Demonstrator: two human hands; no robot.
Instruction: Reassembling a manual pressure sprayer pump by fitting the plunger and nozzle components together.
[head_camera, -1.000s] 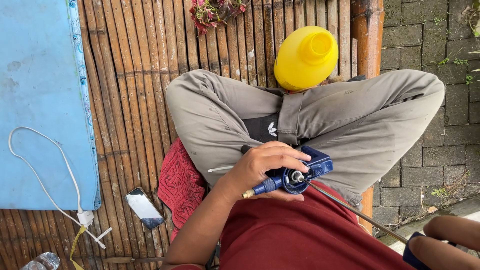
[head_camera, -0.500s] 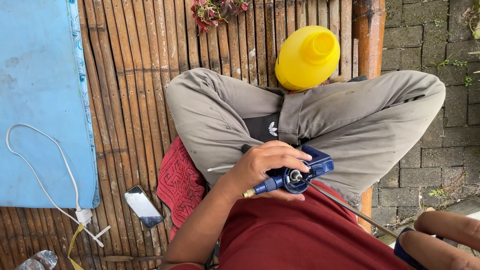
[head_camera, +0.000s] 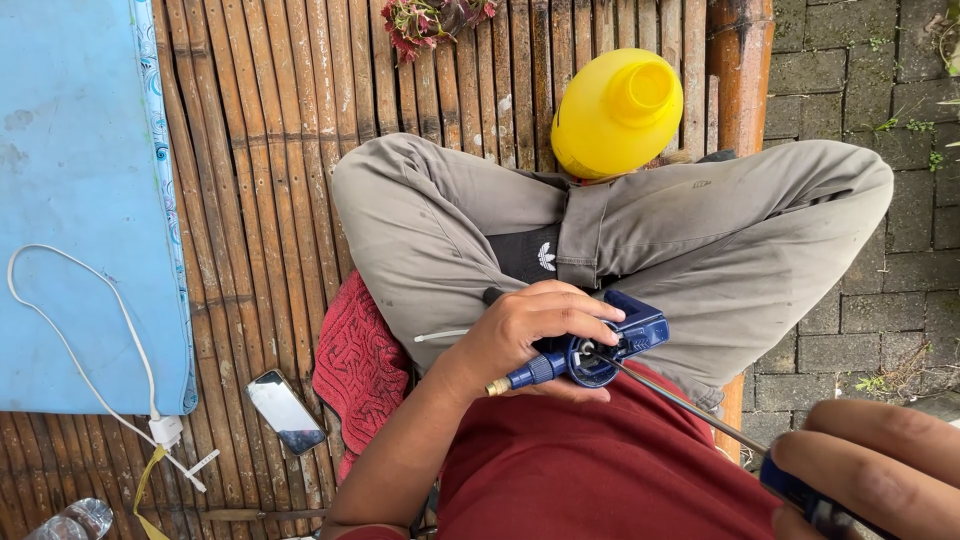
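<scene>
1. The left hand (head_camera: 535, 330) is wrapped around a small blue device (head_camera: 590, 352) with a brass fitting at its left end, fingers curled over the top and gripping it; the device sits over the lap, just above the red shirt (head_camera: 590, 470) and below the crossed legs in grey trousers (head_camera: 650, 240).
2. The right hand (head_camera: 880, 470) is at the lower right corner, close to the camera and blurred; its fingers are clenched on the dark blue handle of a screwdriver (head_camera: 690, 405), whose thin metal shaft runs up and left; its tip meets the round middle of the device, though the exact contact is hard to make out.
3. A yellow plastic container (head_camera: 615, 112) stands beyond the legs on the bamboo floor (head_camera: 300, 150).
4. A red knitted cloth (head_camera: 355, 365) lies beside the left thigh; a phone (head_camera: 285, 412) lies face up near it.
5. A blue mat (head_camera: 70, 190) covers the left side; a white cable (head_camera: 100, 310) loops across it to a charger plug (head_camera: 165, 430).
</scene>
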